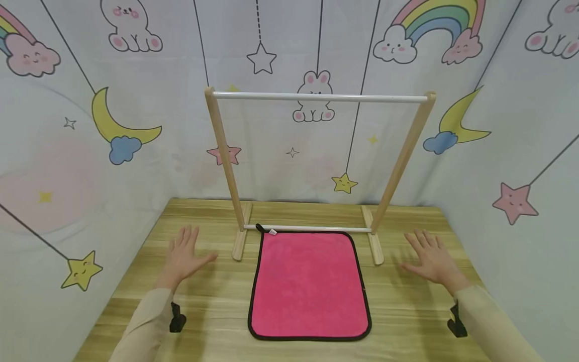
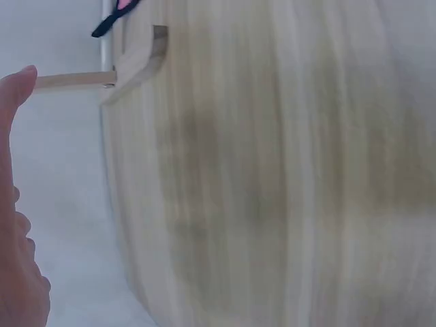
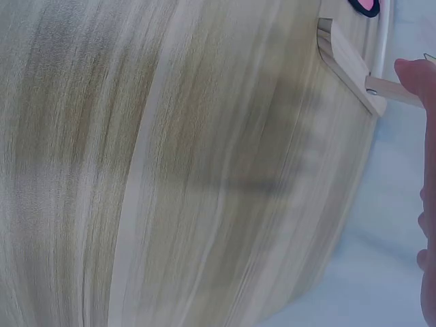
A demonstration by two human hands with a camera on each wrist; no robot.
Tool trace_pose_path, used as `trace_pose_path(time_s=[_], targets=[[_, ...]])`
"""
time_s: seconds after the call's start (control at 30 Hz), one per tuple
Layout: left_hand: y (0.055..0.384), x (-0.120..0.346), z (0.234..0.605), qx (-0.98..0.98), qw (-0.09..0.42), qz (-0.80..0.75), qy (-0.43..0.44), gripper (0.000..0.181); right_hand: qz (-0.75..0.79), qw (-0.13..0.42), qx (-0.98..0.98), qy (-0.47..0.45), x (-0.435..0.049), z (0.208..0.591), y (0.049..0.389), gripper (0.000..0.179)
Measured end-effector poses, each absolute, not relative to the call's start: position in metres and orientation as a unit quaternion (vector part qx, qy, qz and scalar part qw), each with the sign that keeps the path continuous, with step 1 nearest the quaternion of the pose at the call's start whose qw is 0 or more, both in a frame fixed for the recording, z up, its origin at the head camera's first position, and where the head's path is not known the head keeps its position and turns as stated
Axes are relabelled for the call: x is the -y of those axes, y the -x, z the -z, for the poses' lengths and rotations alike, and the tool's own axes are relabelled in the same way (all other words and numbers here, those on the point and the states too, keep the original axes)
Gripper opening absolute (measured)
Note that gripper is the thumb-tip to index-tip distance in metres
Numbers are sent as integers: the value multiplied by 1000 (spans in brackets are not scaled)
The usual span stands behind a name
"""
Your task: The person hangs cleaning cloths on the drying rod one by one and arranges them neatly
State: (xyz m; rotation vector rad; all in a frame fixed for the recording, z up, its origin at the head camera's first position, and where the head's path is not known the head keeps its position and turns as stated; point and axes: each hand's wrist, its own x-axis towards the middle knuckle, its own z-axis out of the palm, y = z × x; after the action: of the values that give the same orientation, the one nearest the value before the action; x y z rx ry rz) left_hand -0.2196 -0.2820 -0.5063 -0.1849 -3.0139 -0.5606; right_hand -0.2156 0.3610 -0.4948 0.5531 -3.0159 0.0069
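A pink towel [image 1: 312, 286] with black edging lies flat on the table, its black hanging loop [image 1: 260, 228] at the far left corner. Behind it stands a wooden rack [image 1: 404, 156] with a white top bar [image 1: 316, 97] and a white lower bar. My left hand [image 1: 183, 256] is to the left of the towel, fingers straight and thumb spread, holding nothing. Over on the right, my right hand [image 1: 429, 259] is likewise spread with nothing in it. Both wrist views show the hands [image 2: 20, 259] above the wood-grain table, with the rack's feet [image 3: 344, 58] nearby.
The wood-grain table [image 1: 217, 311] is bounded behind and at both sides by white fabric [image 1: 280, 171] printed with rabbits, stars and moons. The rack's left foot [image 1: 242, 231] and right foot reach forward beside the towel's far edge. A black wrist mount [image 1: 177, 319] hangs under each sleeve.
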Motion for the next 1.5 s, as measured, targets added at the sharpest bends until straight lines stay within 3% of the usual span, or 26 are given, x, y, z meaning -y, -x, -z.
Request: trace_pose_path(time_s=[0.37, 1.07, 1.5], targets=[[242, 258, 474, 963, 95, 235, 87, 100, -11, 74, 976, -203, -356, 492, 216, 81], [282, 211, 391, 907, 169, 380, 67, 95, -37, 56, 973, -222, -345, 484, 216, 79], [301, 198, 370, 877, 204, 430, 67, 87, -53, 56, 971, -226, -338, 486, 217, 78]])
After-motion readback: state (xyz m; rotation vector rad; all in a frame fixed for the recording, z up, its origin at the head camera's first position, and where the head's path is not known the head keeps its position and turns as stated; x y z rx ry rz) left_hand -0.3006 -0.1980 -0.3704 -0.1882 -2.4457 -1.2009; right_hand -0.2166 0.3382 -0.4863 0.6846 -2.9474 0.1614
